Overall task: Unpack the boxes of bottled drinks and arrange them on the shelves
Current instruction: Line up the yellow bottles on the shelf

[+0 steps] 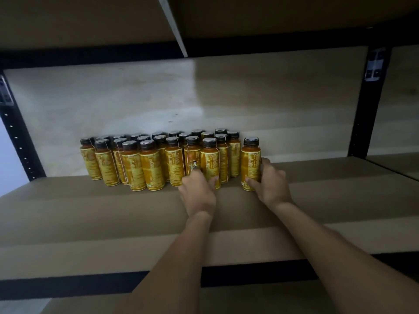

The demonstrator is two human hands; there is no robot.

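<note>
Several yellow-labelled drink bottles with dark caps (149, 164) stand packed in rows on the beige shelf board (90, 211). One more bottle (250, 162) stands apart at the right end of the group. My right hand (271, 184) grips this bottle low down, thumb in front and fingers round its right side. My left hand (198, 191) holds the base of a front-row bottle (209, 162), thumb on its front and fingers reaching round its left side.
Black metal uprights stand at the left (18, 141) and right (369, 105) of the bay. The shelf above (249, 21) hangs low overhead. Bare board stretches right of the bottles and in front of them. The shelf's black front rail (68, 284) runs below my forearms.
</note>
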